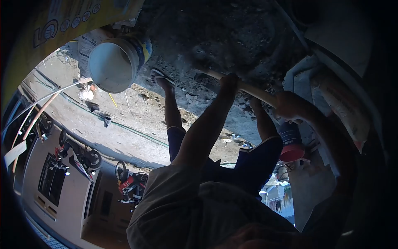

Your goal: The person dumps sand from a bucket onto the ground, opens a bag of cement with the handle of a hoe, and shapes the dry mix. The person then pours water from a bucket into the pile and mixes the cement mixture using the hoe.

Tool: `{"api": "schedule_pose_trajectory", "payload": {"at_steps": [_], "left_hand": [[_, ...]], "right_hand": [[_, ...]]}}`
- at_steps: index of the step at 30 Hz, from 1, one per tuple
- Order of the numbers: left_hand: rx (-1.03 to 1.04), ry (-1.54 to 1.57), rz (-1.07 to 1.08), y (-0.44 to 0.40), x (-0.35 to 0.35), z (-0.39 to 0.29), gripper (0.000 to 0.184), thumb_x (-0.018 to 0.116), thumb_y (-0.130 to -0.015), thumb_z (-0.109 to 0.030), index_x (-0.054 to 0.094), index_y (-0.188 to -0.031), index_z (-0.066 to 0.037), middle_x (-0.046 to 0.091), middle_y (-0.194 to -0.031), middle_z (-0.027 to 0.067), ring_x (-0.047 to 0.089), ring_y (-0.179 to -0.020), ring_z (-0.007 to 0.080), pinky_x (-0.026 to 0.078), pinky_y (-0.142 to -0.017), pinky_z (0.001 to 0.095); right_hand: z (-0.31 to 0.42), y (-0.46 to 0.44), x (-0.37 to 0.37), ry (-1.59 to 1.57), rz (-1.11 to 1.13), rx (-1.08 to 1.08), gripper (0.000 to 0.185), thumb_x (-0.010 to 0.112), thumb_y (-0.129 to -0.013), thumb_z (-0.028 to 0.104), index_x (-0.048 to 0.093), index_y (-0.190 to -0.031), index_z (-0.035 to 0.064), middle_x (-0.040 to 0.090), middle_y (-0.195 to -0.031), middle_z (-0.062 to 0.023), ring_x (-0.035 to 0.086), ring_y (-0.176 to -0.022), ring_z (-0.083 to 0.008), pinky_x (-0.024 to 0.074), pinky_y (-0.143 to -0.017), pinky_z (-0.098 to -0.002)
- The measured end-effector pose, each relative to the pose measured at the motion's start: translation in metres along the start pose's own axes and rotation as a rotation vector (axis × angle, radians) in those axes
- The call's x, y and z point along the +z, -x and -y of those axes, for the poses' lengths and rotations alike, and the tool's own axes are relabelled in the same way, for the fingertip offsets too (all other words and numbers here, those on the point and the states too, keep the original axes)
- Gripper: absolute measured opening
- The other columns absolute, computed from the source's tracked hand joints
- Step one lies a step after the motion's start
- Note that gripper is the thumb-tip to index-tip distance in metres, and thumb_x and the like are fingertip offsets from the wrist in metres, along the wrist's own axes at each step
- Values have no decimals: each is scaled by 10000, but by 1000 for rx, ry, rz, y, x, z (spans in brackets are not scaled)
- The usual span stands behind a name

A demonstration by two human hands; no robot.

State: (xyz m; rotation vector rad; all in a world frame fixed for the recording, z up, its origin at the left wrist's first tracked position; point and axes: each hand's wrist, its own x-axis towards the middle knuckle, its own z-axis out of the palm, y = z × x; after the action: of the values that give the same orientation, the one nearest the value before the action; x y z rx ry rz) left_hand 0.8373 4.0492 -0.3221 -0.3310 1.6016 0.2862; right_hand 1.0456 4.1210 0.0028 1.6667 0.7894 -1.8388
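Note:
A long pale wooden handle (256,92) runs slantwise across the upper middle of the view. My left hand (229,83) is closed round it nearer its upper-left end. Farther to the right my right hand (288,106) grips the same handle, fingers wrapped round. Whatever the handle's upper-left end carries is lost in shadow. Under it lies dark, wet-looking rubble or mix (248,37). My legs, in dark blue shorts (263,159), stand apart beyond my arms, with a sandal (163,77) on the left foot.
A large whitish bucket (111,66) lies open toward the view at upper left, near a yellow printed sheet (74,20). On the right are a dark bucket with a red interior (291,153) and a printed sack (340,103). Motorbikes (132,182) appear upside down at lower left.

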Motion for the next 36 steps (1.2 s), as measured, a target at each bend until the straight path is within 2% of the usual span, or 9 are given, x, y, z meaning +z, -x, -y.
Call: {"api": "schedule_pose_trajectory", "payload": {"at_steps": [6,15,19,21,23,25,28,32,36], "left_hand": [[-16,77,129,130,76,7,155,576,-821,-13,557,-958,56,544,-760,122,605,-709,266,537,-641,409],[152,443,350,304,118,24,278,594,-787,37,477,-1038,36,546,-865,135,608,-775,253,540,-689,392],[97,200,343,245,48,13,197,583,-782,45,519,-967,25,553,-843,131,617,-747,254,529,-664,371],[80,125,258,174,-4,13,68,582,-809,2,563,-873,-14,590,-759,121,638,-726,267,512,-626,359],[835,-502,344,99,-75,18,71,601,-808,-63,561,-790,-7,576,-681,94,590,-622,230,463,-544,348],[717,-758,191,44,-111,-15,128,617,-812,-118,561,-790,-4,566,-676,103,585,-623,235,459,-544,359],[223,-289,-30,64,-72,-84,204,618,-848,-177,555,-921,3,574,-771,137,619,-733,257,501,-616,372],[215,-328,-153,62,11,-131,366,654,-823,-157,484,-1076,46,553,-970,119,600,-773,252,534,-685,391],[281,-272,152,28,68,-118,529,644,-817,-112,338,-1219,44,516,-1025,140,588,-831,237,543,-719,397]], "right_hand": [[-41,77,-29,241,-138,-41,420,739,-633,116,574,-987,-38,652,-887,-198,668,-810,-327,532,-725,-403],[-28,220,-61,481,-117,247,530,793,-577,133,591,-1061,58,639,-864,-150,654,-865,-304,522,-785,-412],[-11,156,-45,279,137,223,545,798,-578,151,596,-1072,40,646,-906,-166,653,-867,-311,516,-792,-402],[-23,85,-8,300,152,-72,500,793,-601,168,588,-1018,-16,645,-892,-176,654,-846,-317,513,-759,-397],[10,25,20,249,222,-54,470,791,-622,160,579,-989,-43,655,-912,-185,665,-834,-296,521,-721,-389],[39,-13,28,161,159,-205,402,752,-629,112,628,-972,-57,683,-790,-193,695,-681,-259,550,-617,-365],[36,-73,24,157,187,-271,405,737,-666,102,586,-1006,-57,659,-744,-147,655,-600,-215,523,-547,-350],[47,-54,-34,-53,141,-161,357,700,-677,40,573,-996,-57,634,-696,-130,618,-501,-177,491,-441,-329],[4,-15,-63,-228,43,-141,342,682,-674,8,545,-983,-45,601,-658,-97,597,-474,-167,473,-408,-302]]}}
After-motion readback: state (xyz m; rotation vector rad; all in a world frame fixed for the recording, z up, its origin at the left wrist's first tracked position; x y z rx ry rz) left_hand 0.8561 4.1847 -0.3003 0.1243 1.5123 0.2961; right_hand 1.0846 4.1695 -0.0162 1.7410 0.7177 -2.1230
